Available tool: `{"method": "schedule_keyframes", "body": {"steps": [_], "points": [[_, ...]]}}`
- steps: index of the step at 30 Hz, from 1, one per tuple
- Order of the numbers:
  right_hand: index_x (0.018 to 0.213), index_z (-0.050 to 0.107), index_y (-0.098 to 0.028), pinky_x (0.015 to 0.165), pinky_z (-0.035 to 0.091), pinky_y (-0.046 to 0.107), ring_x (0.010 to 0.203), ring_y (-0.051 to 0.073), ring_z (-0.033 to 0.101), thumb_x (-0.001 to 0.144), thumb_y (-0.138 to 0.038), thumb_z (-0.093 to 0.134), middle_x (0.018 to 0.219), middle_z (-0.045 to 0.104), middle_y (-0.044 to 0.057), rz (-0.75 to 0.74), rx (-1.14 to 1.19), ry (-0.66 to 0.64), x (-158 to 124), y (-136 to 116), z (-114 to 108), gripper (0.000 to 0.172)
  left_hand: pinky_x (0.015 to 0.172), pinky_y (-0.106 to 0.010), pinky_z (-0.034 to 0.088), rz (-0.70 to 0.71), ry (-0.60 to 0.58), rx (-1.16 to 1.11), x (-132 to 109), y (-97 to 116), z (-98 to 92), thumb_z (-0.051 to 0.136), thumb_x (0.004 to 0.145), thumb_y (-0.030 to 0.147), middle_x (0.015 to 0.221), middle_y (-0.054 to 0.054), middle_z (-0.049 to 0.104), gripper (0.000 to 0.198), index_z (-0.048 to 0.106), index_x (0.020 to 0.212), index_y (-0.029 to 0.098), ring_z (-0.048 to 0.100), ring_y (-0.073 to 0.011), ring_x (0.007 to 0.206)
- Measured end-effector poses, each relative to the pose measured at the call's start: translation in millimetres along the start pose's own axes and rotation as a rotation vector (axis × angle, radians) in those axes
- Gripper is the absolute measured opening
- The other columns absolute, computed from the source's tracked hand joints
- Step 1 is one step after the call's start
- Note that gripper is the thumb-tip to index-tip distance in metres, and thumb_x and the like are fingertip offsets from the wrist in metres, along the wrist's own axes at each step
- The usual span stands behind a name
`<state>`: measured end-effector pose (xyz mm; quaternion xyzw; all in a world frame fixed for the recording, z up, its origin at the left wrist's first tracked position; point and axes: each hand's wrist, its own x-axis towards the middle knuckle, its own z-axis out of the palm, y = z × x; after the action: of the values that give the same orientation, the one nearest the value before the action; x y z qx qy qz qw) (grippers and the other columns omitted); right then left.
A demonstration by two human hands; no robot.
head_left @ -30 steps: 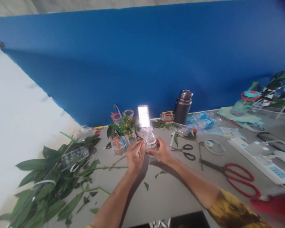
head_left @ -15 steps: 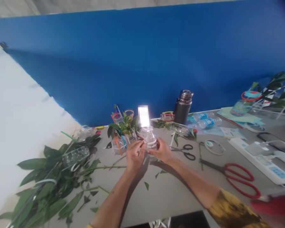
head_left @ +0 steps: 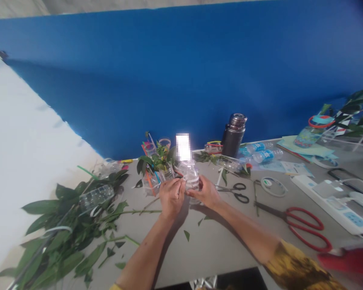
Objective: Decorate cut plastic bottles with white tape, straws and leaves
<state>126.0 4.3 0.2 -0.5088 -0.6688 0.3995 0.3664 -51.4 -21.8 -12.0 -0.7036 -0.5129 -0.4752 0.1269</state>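
A clear plastic bottle (head_left: 191, 174), its upper part showing, stands upright between my hands on the grey table. Pale strips run around its middle. My left hand (head_left: 171, 198) is closed at the bottle's left side, thumb and fingers pinched against it; whether it also grips the end of a strip I cannot tell. From the right, my right hand (head_left: 208, 193) is closed around the bottle, thumb in front and fingers behind. Just beyond the bottle is a bright, blurred-out white rectangle (head_left: 183, 147). Small cut leaf pieces (head_left: 186, 235) lie in front of my hands.
Leafy branches (head_left: 57, 225) cover the left side. Decorated cups with leaves (head_left: 154, 169) stand behind my left hand. To the right lie black scissors (head_left: 240, 193), red-handled scissors (head_left: 305, 225), a tape roll (head_left: 274, 187) and a power strip (head_left: 332, 205). A dark thermos (head_left: 233, 137) stands at the wall.
My left fingers have closed in more and turned slightly against the bottle's left side. My right hand keeps its hold, and the bottle stays in place.
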Motion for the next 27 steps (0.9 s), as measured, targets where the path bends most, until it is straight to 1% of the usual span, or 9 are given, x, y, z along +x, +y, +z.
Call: {"method": "schedule_keyframes", "body": {"steps": [3,5,10,12,16,19,23,27], "points": [[0.104,0.068,-0.023,0.069,0.046,0.029,0.079,0.021,0.066,0.067,-0.055,0.090,0.088,0.077,0.000,0.003,-0.031,0.006,-1,1,2,0.053,0.081,-0.036,0.049,-0.017,0.013,0.025,1,-2,-0.2,0.055,0.106,0.025,0.083,-0.006,0.081,0.035,0.072,0.075,0.020,0.075,-0.0211,0.078],[0.102,0.068,-0.022,0.069,0.045,0.029,0.079,0.021,0.066,0.066,-0.055,0.091,0.087,0.076,0.000,0.007,-0.043,0.004,-1,2,4,0.054,0.080,-0.036,0.050,-0.035,0.013,0.021,1,-3,-0.3,0.055,0.106,0.025,0.081,-0.006,0.080,0.036,0.070,0.074,0.020,0.074,-0.0209,0.076],[0.105,0.069,-0.021,0.071,0.047,0.029,0.082,0.020,0.068,0.068,-0.048,0.090,0.092,0.078,0.001,0.005,0.048,0.001,2,5,3,0.050,0.087,-0.038,0.056,-0.082,-0.015,-0.090,-1,-5,0.2,0.053,0.108,0.032,0.095,-0.009,0.083,0.031,0.079,0.096,0.020,0.077,-0.0239,0.091],[0.106,0.069,-0.021,0.072,0.049,0.029,0.082,0.021,0.068,0.068,-0.047,0.090,0.093,0.078,0.001,-0.009,0.081,0.013,4,7,3,0.051,0.090,-0.040,0.058,-0.082,-0.019,-0.124,-1,-5,0.4,0.054,0.107,0.034,0.098,-0.010,0.084,0.030,0.081,0.100,0.021,0.078,-0.0250,0.095],[0.106,0.068,-0.021,0.073,0.051,0.030,0.083,0.022,0.069,0.069,-0.048,0.090,0.094,0.079,0.002,-0.030,0.074,0.016,6,13,3,0.051,0.089,-0.040,0.060,-0.062,-0.022,-0.136,0,-4,0.0,0.055,0.108,0.036,0.098,-0.011,0.084,0.032,0.082,0.101,0.020,0.079,-0.0255,0.094],[0.108,0.067,-0.023,0.075,0.053,0.032,0.088,0.024,0.071,0.070,-0.050,0.090,0.097,0.080,0.003,-0.032,0.057,0.015,6,15,4,0.052,0.088,-0.040,0.061,-0.061,-0.023,-0.132,1,-4,-0.2,0.055,0.108,0.038,0.097,-0.010,0.084,0.033,0.082,0.100,0.021,0.080,-0.0255,0.093],[0.108,0.065,-0.023,0.078,0.053,0.033,0.091,0.025,0.072,0.070,-0.051,0.090,0.098,0.079,0.003,-0.022,0.002,0.026,4,12,3,0.053,0.089,-0.040,0.060,-0.083,-0.047,-0.135,1,-3,-0.7,0.053,0.109,0.038,0.099,-0.010,0.085,0.034,0.082,0.101,0.021,0.080,-0.0254,0.095],[0.105,0.064,-0.023,0.078,0.052,0.034,0.088,0.025,0.071,0.071,-0.053,0.089,0.095,0.078,0.003,0.002,-0.094,0.051,2,7,2,0.051,0.089,-0.038,0.059,-0.111,-0.081,-0.154,2,1,-2.0,0.051,0.108,0.035,0.099,-0.009,0.084,0.034,0.082,0.099,0.022,0.079,-0.0244,0.095]]}}
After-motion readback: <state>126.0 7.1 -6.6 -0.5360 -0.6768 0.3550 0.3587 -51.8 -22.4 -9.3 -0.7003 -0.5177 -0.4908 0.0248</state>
